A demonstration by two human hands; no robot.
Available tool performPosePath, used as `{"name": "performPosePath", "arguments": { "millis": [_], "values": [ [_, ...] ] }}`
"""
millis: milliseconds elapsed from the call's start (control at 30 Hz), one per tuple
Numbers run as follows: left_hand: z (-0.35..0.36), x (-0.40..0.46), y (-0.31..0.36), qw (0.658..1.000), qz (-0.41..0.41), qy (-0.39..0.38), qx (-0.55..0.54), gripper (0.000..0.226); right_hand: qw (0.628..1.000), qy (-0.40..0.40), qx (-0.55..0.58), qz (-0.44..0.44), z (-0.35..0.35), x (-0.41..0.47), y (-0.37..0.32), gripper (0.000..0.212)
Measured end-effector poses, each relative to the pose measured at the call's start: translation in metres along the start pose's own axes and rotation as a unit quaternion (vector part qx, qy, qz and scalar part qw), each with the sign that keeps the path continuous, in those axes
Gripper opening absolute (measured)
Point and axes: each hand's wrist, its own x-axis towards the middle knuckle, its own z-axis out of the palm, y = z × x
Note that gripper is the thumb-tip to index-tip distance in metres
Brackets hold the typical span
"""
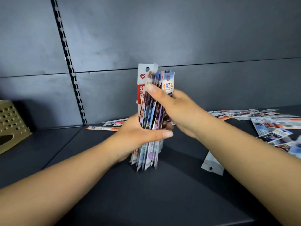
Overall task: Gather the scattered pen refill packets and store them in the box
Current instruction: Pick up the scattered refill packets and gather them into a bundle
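Both hands, left hand and right hand, clutch an upright bundle of packets, loose packets still litter the shelf, box waiting.

Upright bundle of refill packets (gripped mid-length); loose packets lie flat, right

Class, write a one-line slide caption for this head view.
Both hands, left and right, grip an upright bundle of colourful pen refill packets above a dark shelf.
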Motion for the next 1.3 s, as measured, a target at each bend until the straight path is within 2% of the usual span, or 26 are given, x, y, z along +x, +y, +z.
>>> {"name": "performPosePath", "arguments": {
  "millis": [100,167,333,400,533,633,733,833,933,1033,1167,1300],
  "values": [
    [-0.001,0.0,0.002,1.0,-0.002,0.01,0.02,0.028,0.998,-0.056,0.011,0.014,-0.003,0.0,-0.001,0.029],
    [-0.001,-0.001,0.005,1.0,-0.005,0.0,0.014,0.029,0.995,-0.085,0.055,0.002,-0.004,-0.001,-0.005,0.025],
    [-0.007,-0.004,0.009,0.976,-0.069,-0.19,-0.079,0.057,0.976,-0.129,0.174,0.009,-0.006,-0.005,-0.008,0.019],
    [-0.006,-0.005,0.009,0.971,-0.073,-0.217,-0.074,0.055,0.98,-0.11,0.168,-0.015,-0.003,-0.007,-0.009,0.013],
    [0.003,-0.003,0.008,0.991,-0.036,-0.13,0.002,0.031,0.981,-0.086,0.162,-0.06,0.001,-0.007,-0.012,0.011],
    [0.005,0.0,0.002,0.996,-0.03,-0.079,0.032,0.027,0.974,-0.082,0.203,-0.057,0.001,-0.006,-0.01,0.013],
    [0.001,-0.002,0.005,0.992,-0.017,-0.118,0.035,0.031,0.976,-0.064,0.193,-0.078,0.002,-0.009,-0.014,0.025],
    [0.001,-0.005,0.003,0.987,-0.025,-0.151,0.05,0.034,0.977,-0.053,0.184,-0.095,0.002,-0.009,-0.017,0.019],
    [0.005,-0.003,-0.004,0.991,-0.029,-0.109,0.072,0.035,0.98,-0.076,0.172,-0.06,-0.002,-0.008,-0.011,0.025],
    [0.005,-0.001,-0.007,0.995,-0.022,-0.086,0.036,0.039,0.984,-0.088,0.154,-0.033,-0.002,-0.009,-0.007,0.031],
    [0.012,-0.006,-0.005,0.991,-0.053,-0.121,-0.037,0.027,0.984,-0.002,0.173,-0.036,0.001,-0.007,-0.001,0.019],
    [0.01,-0.007,-0.005,0.99,-0.101,-0.088,-0.046,0.012,0.978,-0.01,0.206,-0.016,0.004,-0.003,0.002,0.015]
  ]
}}
